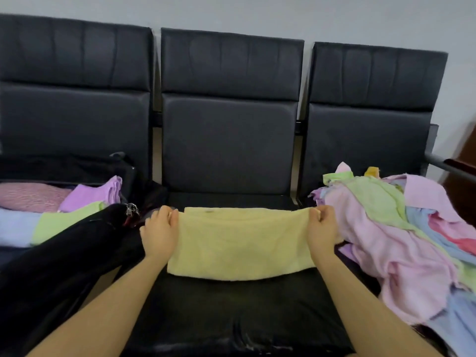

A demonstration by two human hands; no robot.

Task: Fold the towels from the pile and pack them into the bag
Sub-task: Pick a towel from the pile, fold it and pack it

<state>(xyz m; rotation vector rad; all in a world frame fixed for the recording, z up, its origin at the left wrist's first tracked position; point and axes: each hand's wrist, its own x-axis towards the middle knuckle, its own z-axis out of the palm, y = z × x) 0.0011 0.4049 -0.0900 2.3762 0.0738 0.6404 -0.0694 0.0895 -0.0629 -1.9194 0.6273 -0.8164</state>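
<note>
Our fingers (pixel 173 214) are curled over the far corners of the yellow towel (pixel 240 243), left hand (pixel 159 233) pinching the left end, right hand (pixel 322 228) pinching the right, and the cloth is pulled taut between them. It looks already folded into a long band, lying flat on the middle seat (pixel 231 305) with its near edge sagging toward us.

Now the next fold, we'd say: keep both pinches level so the far edge stays straight, then carry one end across to meet the other, matching corners before we let go. A slack pinch would let the layers slide apart.

To our left the black bag (pixel 64 253) lies open with folded towels (pixel 59 222) in it, green, lilac, blue and pink. To our right the pile (pixel 401 240) touches our right hand, plenty left. Keep the band clear of that heap so nothing drags along.
</note>
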